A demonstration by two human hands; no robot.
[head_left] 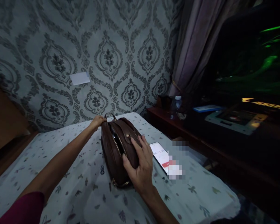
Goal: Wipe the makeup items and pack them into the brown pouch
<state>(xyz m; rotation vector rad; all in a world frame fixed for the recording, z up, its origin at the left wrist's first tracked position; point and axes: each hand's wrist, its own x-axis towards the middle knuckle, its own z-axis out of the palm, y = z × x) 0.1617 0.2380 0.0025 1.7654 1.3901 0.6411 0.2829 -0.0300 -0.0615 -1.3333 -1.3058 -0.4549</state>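
A dark brown leather backpack (118, 152) with gold-coloured zips lies on the patterned bed sheet. Its long zip is partly apart, showing a dark gap on the upper side. At the far end, beside the small carry loop, my left hand (99, 121) is closed on the bag's corner; its fingertips are partly hidden. My right hand (142, 161) rests on the near right side with fingers spread, the thumb close to the zip gap. Just right of that hand lies a phone (159, 154) with a lit timer screen, partly covered by blurred blocks.
Patterned wallpaper with a white card (80, 78) stands behind the bed. At right, a dark red desk (160, 115) carries a clear bottle (177, 102) and a computer case (252, 68) with green light. A brown wooden panel (7, 118) borders the left.
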